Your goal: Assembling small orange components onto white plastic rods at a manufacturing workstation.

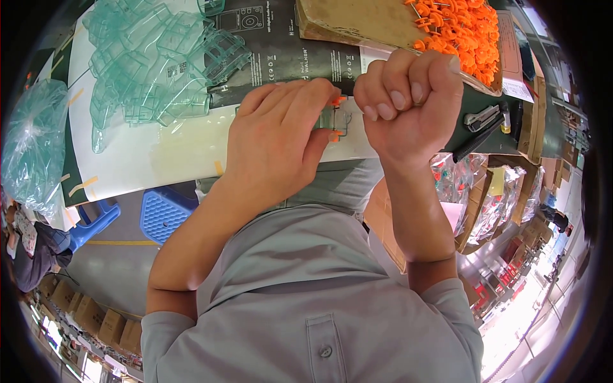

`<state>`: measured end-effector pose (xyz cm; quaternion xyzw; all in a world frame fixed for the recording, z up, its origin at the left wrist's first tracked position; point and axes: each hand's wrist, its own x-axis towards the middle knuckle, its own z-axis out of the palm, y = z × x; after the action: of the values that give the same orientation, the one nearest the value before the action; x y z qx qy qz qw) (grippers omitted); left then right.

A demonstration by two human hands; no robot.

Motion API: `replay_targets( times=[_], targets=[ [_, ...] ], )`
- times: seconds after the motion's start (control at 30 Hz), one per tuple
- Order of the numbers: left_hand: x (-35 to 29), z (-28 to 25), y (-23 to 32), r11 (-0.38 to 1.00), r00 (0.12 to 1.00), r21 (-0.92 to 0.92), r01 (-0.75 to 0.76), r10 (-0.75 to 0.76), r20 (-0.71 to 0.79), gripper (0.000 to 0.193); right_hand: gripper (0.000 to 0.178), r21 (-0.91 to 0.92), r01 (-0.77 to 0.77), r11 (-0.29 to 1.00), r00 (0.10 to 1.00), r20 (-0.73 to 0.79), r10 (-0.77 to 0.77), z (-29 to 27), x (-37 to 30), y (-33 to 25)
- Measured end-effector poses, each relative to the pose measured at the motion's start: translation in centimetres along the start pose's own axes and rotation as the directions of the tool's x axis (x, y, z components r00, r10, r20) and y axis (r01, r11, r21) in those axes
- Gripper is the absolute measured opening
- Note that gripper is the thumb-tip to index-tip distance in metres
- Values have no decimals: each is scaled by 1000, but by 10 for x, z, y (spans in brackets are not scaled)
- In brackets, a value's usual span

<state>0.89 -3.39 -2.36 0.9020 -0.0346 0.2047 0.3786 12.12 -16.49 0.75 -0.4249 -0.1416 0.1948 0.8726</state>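
Note:
Over the white sheet on the table, my left hand (274,131) is closed around a translucent green plastic piece with an axle and orange wheels (334,136). The thumb lies by the near wheel and the fingers by the far one; most of the piece is hidden under the hand. A thin bent wire shows at its right side. Just to the right, my right hand (414,105) is raised in a curled fist with the thumb at the top. Whatever its fingers may hold cannot be seen.
Green translucent plastic shells (159,64) are heaped at the back left. Orange wheels on axles (456,38) fill a cardboard tray (357,27) at the back right. A box cutter (482,118) and a black pen-like tool (477,137) lie right. A plastic bag (35,147) hangs left; a blue stool (165,216) stands below.

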Motion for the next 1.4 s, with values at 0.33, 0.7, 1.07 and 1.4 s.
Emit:
replay_targets(
  times=[0.33, 0.7, 1.07, 1.4],
  targets=[
    [1, 1, 4, 999, 1000, 36, 4, -4, 4, 45, 49, -370, 159, 915, 986, 17, -165, 22, -6, 11],
    [-6, 7, -2, 990, 995, 103, -91, 95, -37, 49, 46, 43, 166, 985, 982, -95, -162, -1, -28, -3],
    [-9, 8, -4, 989, 995, 129, -77, 83, -46, 48, 51, -55, 174, 983, 984, 47, -172, -6, -38, 4],
    [-10, 10, -9, 986, 993, 137, -93, 101, -56, 48, 50, -70, 201, 977, 974, 118, -192, -3, -36, 11]
  ],
)
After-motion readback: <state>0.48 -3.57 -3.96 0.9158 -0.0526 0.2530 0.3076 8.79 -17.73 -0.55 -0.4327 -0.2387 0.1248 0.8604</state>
